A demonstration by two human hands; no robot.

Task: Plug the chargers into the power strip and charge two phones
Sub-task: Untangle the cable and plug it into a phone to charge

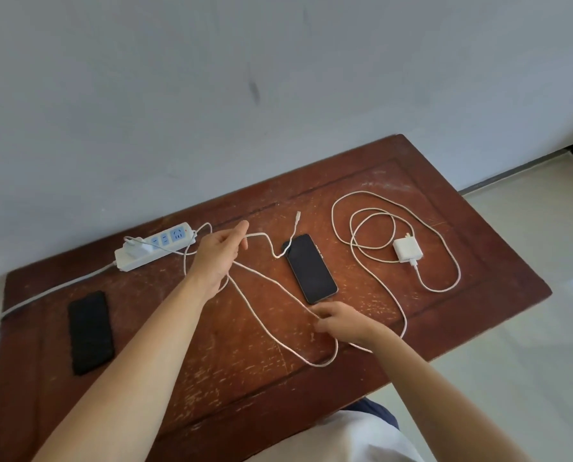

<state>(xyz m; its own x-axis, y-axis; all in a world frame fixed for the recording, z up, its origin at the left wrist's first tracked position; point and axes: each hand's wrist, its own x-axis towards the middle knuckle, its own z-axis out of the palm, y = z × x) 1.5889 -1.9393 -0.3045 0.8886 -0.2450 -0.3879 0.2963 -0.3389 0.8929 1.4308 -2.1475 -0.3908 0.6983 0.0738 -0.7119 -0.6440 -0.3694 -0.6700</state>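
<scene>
We stand over a scratched wooden table (411,181) set against a pale wall, both bare arms stretched across it. The strip (155,246) lies at the table's far left edge, and one white charger (139,248) already sits plugged into its left end. That charger's cable (272,315) runs right from the strip, loops toward us and back, and ends in a free plug (297,215) lying just beyond the strip-side corner of the nearer phone.

Our left hand (217,253), just right of the strip, pinches this cable lightly between thumb and fingers, the rest of the hand loose. Our right hand (340,320), farther right of the strip and closer to us, curls its fingers around a lower stretch of cable.

A phone (311,268) lies face up, screen dark, right of the strip between our hands. A second phone (90,331), black, lies nearer to us than the strip, at the table's left side. The second charger (407,250) rests unplugged well to the right of the strip, inside its own coiled cord (445,241).
</scene>
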